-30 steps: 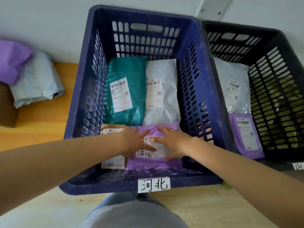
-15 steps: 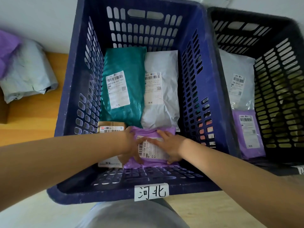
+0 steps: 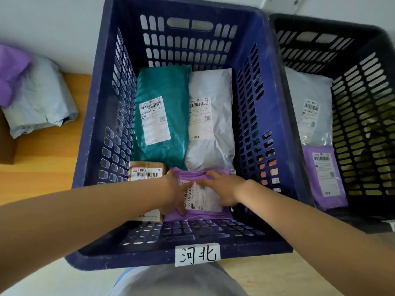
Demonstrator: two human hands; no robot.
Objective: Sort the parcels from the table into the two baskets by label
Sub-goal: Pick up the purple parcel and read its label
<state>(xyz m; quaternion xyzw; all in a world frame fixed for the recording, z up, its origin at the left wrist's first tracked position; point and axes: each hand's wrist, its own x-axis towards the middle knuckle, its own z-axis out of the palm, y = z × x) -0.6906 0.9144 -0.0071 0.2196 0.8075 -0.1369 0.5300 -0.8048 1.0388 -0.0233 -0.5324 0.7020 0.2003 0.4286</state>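
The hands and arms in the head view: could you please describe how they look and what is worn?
The left hand and right hand are bare: no gloves, rings or watch. The left forearm and right forearm show no sleeve. Grey clothing shows at the bottom edge.

This is a parcel-sorting station in a plain courier or stock room. 2 slotted plastic crates, a blue basket (image 3: 271,82) and a black basket (image 3: 324,24), stand side by side against a white wall (image 3: 53,22). The blue one carries a handwritten paper tag (image 3: 197,254) reading 河北. Inside it lie soft courier bags with printed barcode labels: a teal mailer (image 3: 164,82), a grey mailer (image 3: 213,86) and a purple mailer (image 3: 198,214), next to a small cardboard box (image 3: 147,166). More bags (image 3: 36,92) are heaped on a wooden table (image 3: 49,146).
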